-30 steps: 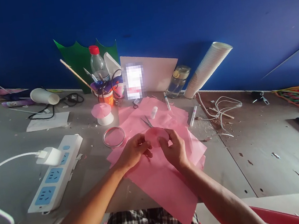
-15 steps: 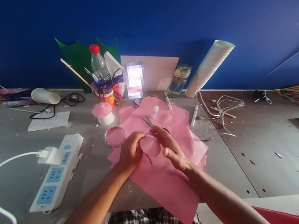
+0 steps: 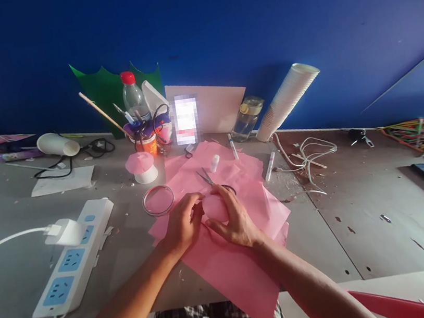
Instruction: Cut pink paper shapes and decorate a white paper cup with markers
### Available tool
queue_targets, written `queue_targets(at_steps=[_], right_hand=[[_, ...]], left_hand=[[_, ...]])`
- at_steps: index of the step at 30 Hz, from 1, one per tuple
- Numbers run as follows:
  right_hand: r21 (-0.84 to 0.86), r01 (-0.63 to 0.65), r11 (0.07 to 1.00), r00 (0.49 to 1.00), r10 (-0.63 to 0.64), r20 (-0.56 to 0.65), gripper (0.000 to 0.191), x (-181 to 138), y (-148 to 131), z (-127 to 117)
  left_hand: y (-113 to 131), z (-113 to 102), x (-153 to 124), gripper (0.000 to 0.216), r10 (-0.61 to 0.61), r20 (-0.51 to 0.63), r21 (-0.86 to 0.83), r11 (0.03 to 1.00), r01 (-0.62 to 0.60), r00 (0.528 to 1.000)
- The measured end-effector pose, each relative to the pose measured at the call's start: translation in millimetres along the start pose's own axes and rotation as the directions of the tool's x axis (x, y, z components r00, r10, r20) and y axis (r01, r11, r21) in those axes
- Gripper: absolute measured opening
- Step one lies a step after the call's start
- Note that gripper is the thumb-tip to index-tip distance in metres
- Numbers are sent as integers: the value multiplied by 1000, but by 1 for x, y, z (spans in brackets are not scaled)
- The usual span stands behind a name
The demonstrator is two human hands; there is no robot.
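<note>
A round piece of pink paper [image 3: 215,209] is held between my two hands, above a heap of pink paper sheets [image 3: 236,276]. My left hand [image 3: 185,223] pinches its left edge, with the fingertips partly hidden. My right hand [image 3: 236,221] curls about its right side, fingers at the far edge and thumb at the near one. Just beyond lie scissors [image 3: 205,176], their handles partly covered by my right hand. A white glue stick [image 3: 214,163] rests on the sheets. Left of my hands lies a clear round ring or lid [image 3: 158,200].
A white paper cup [image 3: 146,174] with a pink paper top stands back left. A power strip [image 3: 74,257] lies on the left. Behind are a pen cup [image 3: 147,146], a bottle [image 3: 135,101], a blurred bright screen [image 3: 186,119], a glass jar [image 3: 246,120] and leaning stacked cups [image 3: 286,101].
My right hand has closed in on the paper circle, its thumb moving left to the near edge. My left hand keeps its pinch. The whole view has shifted slightly.
</note>
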State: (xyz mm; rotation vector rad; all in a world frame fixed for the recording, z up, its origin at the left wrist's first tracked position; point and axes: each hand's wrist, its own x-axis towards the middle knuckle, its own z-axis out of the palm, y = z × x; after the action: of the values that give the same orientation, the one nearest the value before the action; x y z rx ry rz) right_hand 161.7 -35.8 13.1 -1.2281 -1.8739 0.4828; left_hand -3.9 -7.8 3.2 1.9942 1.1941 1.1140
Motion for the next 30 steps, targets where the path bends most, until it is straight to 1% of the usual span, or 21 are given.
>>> queue_targets(at_steps=[3,5,7,9,12,14,16,19,22,24,26,28,30], right_hand=[[-100,-45,994,997,39,-65,69,1,4,1],[-172,-58,983,997,49,-55,73,1,6,2],[-231,-36,972,999,33,-17,79,2,8,2],[-267,-3,964,1000,9,18,81,2,8,2],[-283,48,958,998,-38,41,79,3,7,1],[-283,70,957,998,-64,27,74,4,6,0],[-286,58,956,998,-66,-20,66,5,7,0],[-298,22,954,992,-58,-112,54,5,10,-1],[-296,-14,955,984,-39,-173,42,5,13,-1],[-285,-30,958,982,-25,-189,36,4,14,-1],[-276,-32,961,980,-24,-196,34,5,15,0],[-266,-41,963,975,-19,-219,33,6,16,1],[-245,-66,967,968,2,-251,32,7,16,1]], left_hand=[[4,-5,4,19,-55,-71,-15,998,54,996],[5,-7,7,17,-71,-122,-14,997,70,990],[4,-8,9,17,-63,-151,4,998,64,987],[3,-8,10,16,-45,-159,36,998,52,986],[0,-8,10,15,-12,-146,77,997,24,989],[-1,-7,11,14,11,-138,84,996,1,990],[-2,-8,11,13,42,-140,70,997,-33,989],[-3,-8,12,11,25,-116,40,999,-21,993],[-2,-10,12,11,5,-93,38,999,-2,996],[-1,-10,11,12,60,-66,65,996,-55,996],[-1,-10,9,10,146,-18,99,985,-143,989],[-2,-9,7,16,193,46,132,971,-197,980],[-5,-6,5,24,249,122,164,950,-267,961]])
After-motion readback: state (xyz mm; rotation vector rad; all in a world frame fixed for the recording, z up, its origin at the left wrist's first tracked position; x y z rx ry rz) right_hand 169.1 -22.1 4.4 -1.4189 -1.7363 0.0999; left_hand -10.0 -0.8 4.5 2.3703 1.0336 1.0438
